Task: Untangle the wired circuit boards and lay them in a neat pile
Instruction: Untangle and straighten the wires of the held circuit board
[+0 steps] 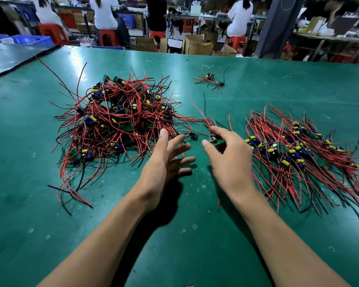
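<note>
A tangled heap of small circuit boards [116, 117] with red and black wires lies on the green table [195, 235] at the left. At the right, a flat, ordered pile of boards [298, 154] lies with its wires fanned out. My right hand [230, 160] holds one board [215, 139] between its fingers, above the table between the two piles; its red and black wires stick up, blurred. My left hand [166, 160] hovers with fingers spread and straight, just right of the tangled heap, holding nothing. A single board [193, 135] lies by its fingertips.
A small cluster of two or three wired boards [211, 79] lies farther back on the table. Beyond the far edge are cardboard boxes [197, 45], red stools and seated people. A darker table surface [13, 56] adjoins at the far left.
</note>
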{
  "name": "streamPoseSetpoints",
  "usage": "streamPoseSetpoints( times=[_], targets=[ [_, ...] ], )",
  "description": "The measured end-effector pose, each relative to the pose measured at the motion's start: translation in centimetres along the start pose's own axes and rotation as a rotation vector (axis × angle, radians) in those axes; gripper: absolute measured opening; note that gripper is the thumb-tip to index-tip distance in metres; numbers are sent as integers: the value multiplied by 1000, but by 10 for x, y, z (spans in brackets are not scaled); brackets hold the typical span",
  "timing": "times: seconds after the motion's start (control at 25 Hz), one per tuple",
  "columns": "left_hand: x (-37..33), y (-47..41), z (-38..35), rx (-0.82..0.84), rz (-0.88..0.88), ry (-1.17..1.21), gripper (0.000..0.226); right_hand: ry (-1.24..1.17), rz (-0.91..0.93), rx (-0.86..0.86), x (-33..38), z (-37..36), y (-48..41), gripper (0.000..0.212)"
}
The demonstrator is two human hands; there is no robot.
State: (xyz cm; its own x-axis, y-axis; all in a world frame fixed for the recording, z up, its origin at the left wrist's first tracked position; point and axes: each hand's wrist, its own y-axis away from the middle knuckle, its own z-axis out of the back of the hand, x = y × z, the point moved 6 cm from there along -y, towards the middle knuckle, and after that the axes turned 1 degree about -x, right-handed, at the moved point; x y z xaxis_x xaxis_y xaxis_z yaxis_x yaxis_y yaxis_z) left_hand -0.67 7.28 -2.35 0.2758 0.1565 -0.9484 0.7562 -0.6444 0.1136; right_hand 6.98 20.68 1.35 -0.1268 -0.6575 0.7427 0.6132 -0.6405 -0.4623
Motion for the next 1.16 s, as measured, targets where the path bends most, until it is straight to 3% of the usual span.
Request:
streamPoseSetpoints(
  times=[0.12,0.24,0.32,0.6,0.8,0.96,1.08,1.16],
  targets=[
    [0,1,-1,18,9,-57,80,294,-13,21,-20,8,-15,44],
    [1,2,-2,35,0,-103,82,605,-178,198,-44,-2,-14,84],
    [2,1,-1,40,-6,-105,83,631,-272,293,-52,-8,-11,101],
    [3,0,0,57,-24,-115,81,694,-216,194,-47,4,-14,69],
    [3,-1,2,58,-19,-91,79,543,-126,28,-40,18,-21,43],
    [3,-1,2,58,-17,-83,80,536,-96,1,-41,16,-16,56],
    [3,-1,3,58,-18,-80,80,607,-214,186,-50,5,-14,96],
    [3,0,3,55,-19,-82,80,648,-262,290,-57,0,-12,106]
  ],
)
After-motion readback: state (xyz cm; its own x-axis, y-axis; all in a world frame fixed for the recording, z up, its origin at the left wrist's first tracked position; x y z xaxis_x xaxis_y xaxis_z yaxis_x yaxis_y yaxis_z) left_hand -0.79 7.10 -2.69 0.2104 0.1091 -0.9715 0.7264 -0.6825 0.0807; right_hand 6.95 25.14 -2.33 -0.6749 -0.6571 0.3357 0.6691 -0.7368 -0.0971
